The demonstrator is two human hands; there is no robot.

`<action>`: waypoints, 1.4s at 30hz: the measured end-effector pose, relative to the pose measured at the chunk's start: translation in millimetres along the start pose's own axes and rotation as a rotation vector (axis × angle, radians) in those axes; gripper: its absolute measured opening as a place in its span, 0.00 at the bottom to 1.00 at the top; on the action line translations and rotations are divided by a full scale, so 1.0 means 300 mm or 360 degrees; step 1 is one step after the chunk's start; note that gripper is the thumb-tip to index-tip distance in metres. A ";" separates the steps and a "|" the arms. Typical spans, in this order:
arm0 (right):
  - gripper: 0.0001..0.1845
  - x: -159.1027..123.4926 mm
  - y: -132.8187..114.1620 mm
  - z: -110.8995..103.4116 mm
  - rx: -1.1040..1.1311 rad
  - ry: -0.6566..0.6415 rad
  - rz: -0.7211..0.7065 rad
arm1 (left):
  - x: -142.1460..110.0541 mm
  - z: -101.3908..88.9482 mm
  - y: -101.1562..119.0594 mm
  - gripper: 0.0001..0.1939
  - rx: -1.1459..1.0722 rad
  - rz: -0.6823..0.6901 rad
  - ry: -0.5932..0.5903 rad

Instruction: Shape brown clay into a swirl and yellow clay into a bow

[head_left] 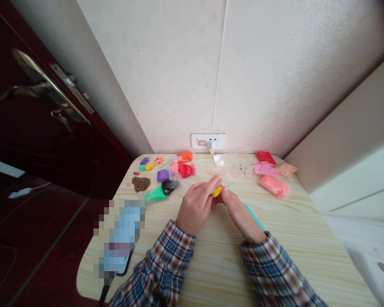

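A small lump of yellow modelling clay (pixel 216 191) sits between my two hands over the middle of the table. My left hand (pixel 195 204) has its fingers curled around the lump from the left and above. My right hand (pixel 238 209) presses its thumb and fingers against the lump's right side. Part of the clay and several fingertips are hidden. Beside my right wrist lies a turquoise stick (pixel 255 217), partly covered by the hand. A thin turquoise tip (pixel 231 185) shows just beyond my fingers; whether it belongs to the same stick, I cannot tell.
Brown coiled clay (pixel 141 184), a green packet (pixel 155 194), a black packet (pixel 170 186), a purple packet (pixel 163 175) and a red packet (pixel 186 170) lie left. Pink and coral packets (pixel 273 186) lie right. A blurred-out phone (pixel 123 238) is at front left. A wall socket (pixel 208 141) adjoins the back edge.
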State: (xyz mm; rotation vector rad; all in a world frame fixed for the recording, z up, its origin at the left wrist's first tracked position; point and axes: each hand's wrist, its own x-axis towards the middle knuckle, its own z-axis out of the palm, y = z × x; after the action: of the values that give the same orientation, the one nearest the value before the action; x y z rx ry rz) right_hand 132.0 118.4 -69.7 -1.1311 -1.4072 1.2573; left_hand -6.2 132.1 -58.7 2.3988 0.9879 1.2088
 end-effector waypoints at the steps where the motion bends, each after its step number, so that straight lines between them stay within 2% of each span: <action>1: 0.29 -0.001 -0.003 -0.004 -0.0038 0.0030 -0.0024 | 0.001 0.003 0.002 0.32 -0.0009 0.0024 -0.0077; 5: 0.28 0.002 -0.007 -0.015 -0.0117 0.0073 -0.0045 | 0.007 0.003 0.016 0.45 -0.0291 -0.0067 -0.0293; 8: 0.28 0.007 -0.002 -0.018 -0.0148 0.0071 -0.0015 | 0.010 -0.005 0.027 0.46 -0.0677 -0.0245 -0.0266; 14: 0.30 0.001 -0.007 -0.018 -0.0270 0.0123 -0.0059 | 0.012 0.000 0.033 0.32 -0.1361 -0.0801 -0.0176; 17: 0.30 -0.005 -0.012 -0.002 -0.0254 0.0068 -0.0069 | 0.014 0.008 0.027 0.25 -0.1552 -0.0977 -0.0187; 20: 0.30 -0.006 -0.011 0.014 -0.0116 -0.0058 -0.0011 | 0.018 0.008 0.018 0.20 -0.1586 -0.1066 -0.0177; 22: 0.31 -0.004 -0.007 0.016 -0.0035 -0.0149 0.0026 | 0.022 0.001 0.009 0.16 -0.1634 -0.1103 -0.0045; 24: 0.32 -0.001 -0.004 0.010 0.0036 -0.0202 0.0047 | 0.026 -0.010 0.001 0.13 -0.1775 -0.1154 0.0164; 26: 0.33 0.001 -0.003 -0.003 0.0089 -0.0139 0.0054 | 0.030 -0.024 -0.007 0.12 -0.1953 -0.1197 0.0333; 28: 0.33 0.002 -0.003 -0.018 0.0114 0.0011 0.0061 | 0.035 -0.036 -0.012 0.12 -0.2102 -0.1206 0.0404; 31: 0.32 0.002 -0.003 -0.036 0.0135 0.0229 0.0075 | 0.039 -0.039 -0.016 0.08 -0.2309 -0.1233 0.0394; 35: 0.30 0.000 -0.003 -0.046 0.0137 0.0347 0.0059 | 0.042 -0.027 -0.016 0.10 -0.2486 -0.1286 0.0435; 42: 0.29 -0.004 -0.014 -0.052 0.0053 0.0520 -0.0008 | 0.045 -0.030 -0.015 0.07 -0.2456 -0.1377 0.0390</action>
State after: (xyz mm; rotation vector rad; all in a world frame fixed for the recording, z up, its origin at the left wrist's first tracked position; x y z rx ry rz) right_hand 147.3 119.5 -64.4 -1.2453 -1.1397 1.0332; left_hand -9.9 144.0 -47.4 0.5489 0.5665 1.1474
